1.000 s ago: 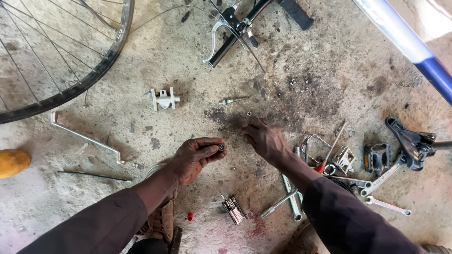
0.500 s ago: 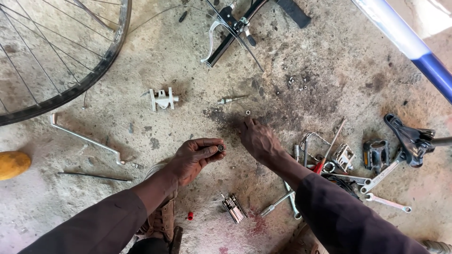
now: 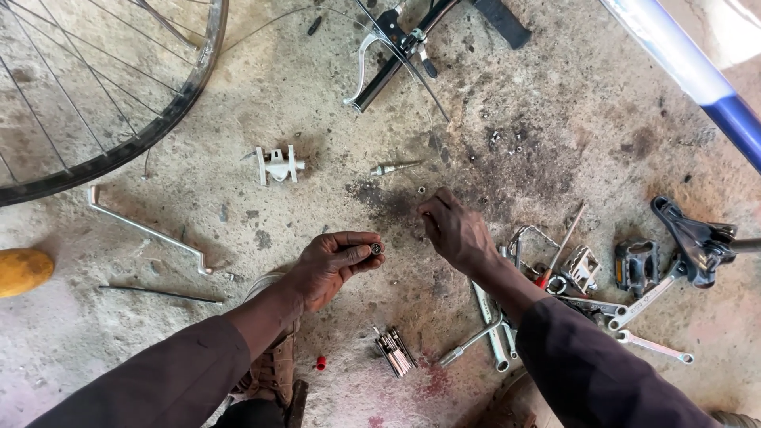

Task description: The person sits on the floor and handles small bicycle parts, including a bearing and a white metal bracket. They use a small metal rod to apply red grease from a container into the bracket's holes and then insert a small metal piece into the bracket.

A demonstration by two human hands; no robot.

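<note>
Left hand (image 3: 337, 265) pinches a small dark ring (image 3: 375, 249) at fingertip height, grip tight so it stays level. Right hand (image 3: 456, 231) reaches to the floor (image 3: 555, 119), fingers narrowed over tiny nuts (image 3: 421, 191) (empty, I think). Wrenches (image 3: 487, 325) lie nr the wrist.

Wheel (image 3: 103, 95) and blue tube (image 3: 697, 71) cut off by frame edges; ring (image 3: 376, 249) in left hand (image 3: 333, 265) too small to identify.

A bicycle repair workshop — wheel (image 3: 95, 95), spanners (image 3: 646, 301), pedals (image 3: 636, 265) strewn on concrete floor (image 3: 555, 103).
</note>
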